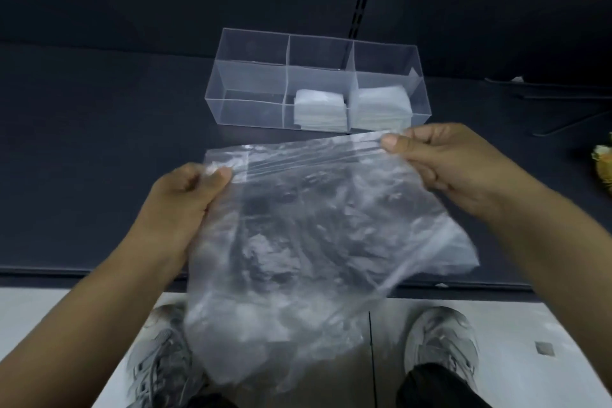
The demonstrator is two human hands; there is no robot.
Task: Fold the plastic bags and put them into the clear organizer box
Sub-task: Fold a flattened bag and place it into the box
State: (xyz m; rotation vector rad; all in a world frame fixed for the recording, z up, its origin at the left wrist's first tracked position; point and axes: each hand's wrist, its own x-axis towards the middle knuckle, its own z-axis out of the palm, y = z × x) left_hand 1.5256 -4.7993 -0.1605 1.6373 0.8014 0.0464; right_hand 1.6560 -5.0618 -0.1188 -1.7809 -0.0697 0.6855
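A clear plastic bag (314, 242) hangs over the counter's (99, 142) front edge. The left hand (185, 195) and right hand (440, 159) pinch its zip corners. It looks light, limp and slippery, so the stiffer zip strip seems the surest hold. The clear organizer box (251, 76) sits behind it, holding folded bags (319, 109).

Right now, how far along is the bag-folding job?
Done: folded stacks sit in the middle and right compartments of the clear organizer box. In hand: the left hand and right hand pinch the top edge of an unfolded plastic bag, held up over the table edge. Left: fold this bag and put it in; the left compartment looks empty. No other loose bags show.
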